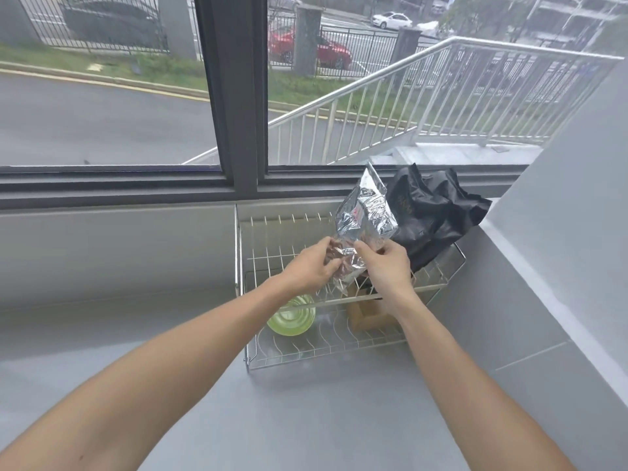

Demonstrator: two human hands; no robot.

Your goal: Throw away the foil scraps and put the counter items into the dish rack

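A crumpled sheet of silver foil (365,214) stands up above the wire dish rack (306,351). My left hand (311,268) and my right hand (385,263) both pinch its lower end. The rack sits on the grey counter against the window ledge. A green bowl (292,316) lies in its lower tier at the left. A wooden box-like item (368,316) lies in the rack under my right wrist, partly hidden.
A black plastic bag (431,212) rests on the rack's back right corner, right behind the foil. The window frame (238,96) runs along the back. A grey wall (560,232) rises at the right. Grey counter (323,419) stretches in front of the rack.
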